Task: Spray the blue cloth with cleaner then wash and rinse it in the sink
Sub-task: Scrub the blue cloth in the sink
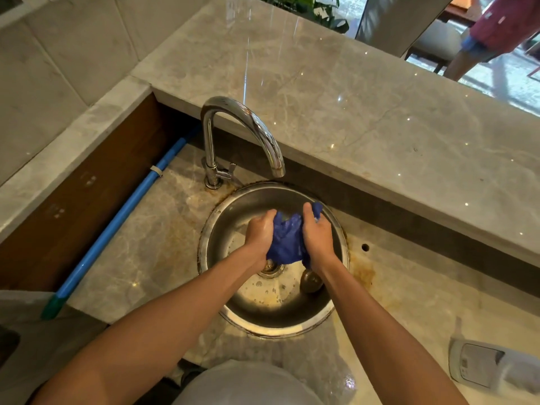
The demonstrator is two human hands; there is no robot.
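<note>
Both hands bunch the wet, crumpled blue cloth (287, 239) over the sink (233, 315).

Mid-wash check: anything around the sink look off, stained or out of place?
Yes. Rusty brown staining rings the sink rim and spreads onto the counter at its right. A small round stopper-like piece lies loose in the basin beside the drain. Both hands, left and right, grip the blue cloth; no water is visibly running from the faucet.

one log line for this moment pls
stage: washing | left hand: grips cloth | right hand: grips cloth | where: over sink | tap: no water seen
</note>
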